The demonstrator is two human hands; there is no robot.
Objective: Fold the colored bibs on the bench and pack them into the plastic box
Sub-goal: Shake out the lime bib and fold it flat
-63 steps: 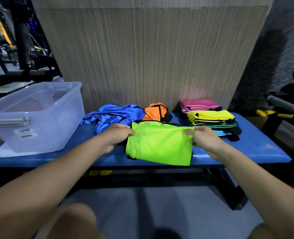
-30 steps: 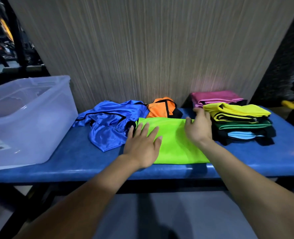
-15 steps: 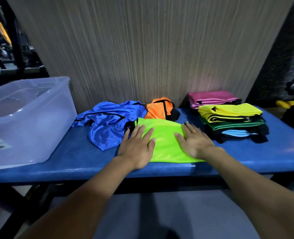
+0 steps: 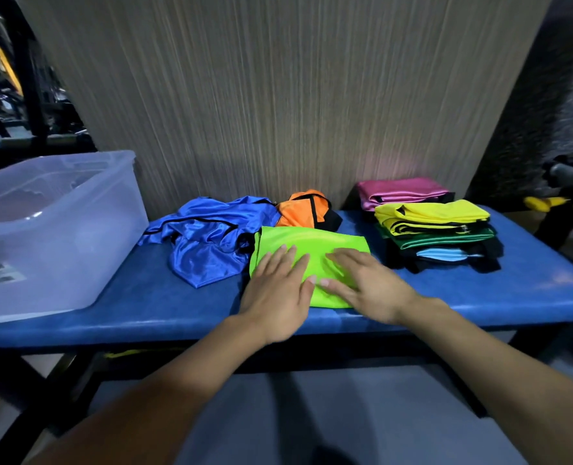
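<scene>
Head view: both palms now lie flat on the lime bib [image 4: 312, 245], near centre of the bench [image 4: 144, 303].
Left hand [image 4: 276, 297]: fingers straight, pressing, grasping nothing.
Right hand [image 4: 369, 286]: has slid left from the bib's right edge; flat, released.
Meaning: fold looks finished; the folded stack [image 4: 436, 229] lies right, the plastic box [image 4: 56, 229] left.

Both my hands lie flat, palms down, side by side.

My left hand [image 4: 278, 297] has its fingers straight and slightly spread, pointing away from me. My right hand [image 4: 367, 285] is flat too, its fingers angled toward the left so the tips nearly meet my left fingers. Both bare forearms reach forward from the lower corners, converging toward the middle.
</scene>
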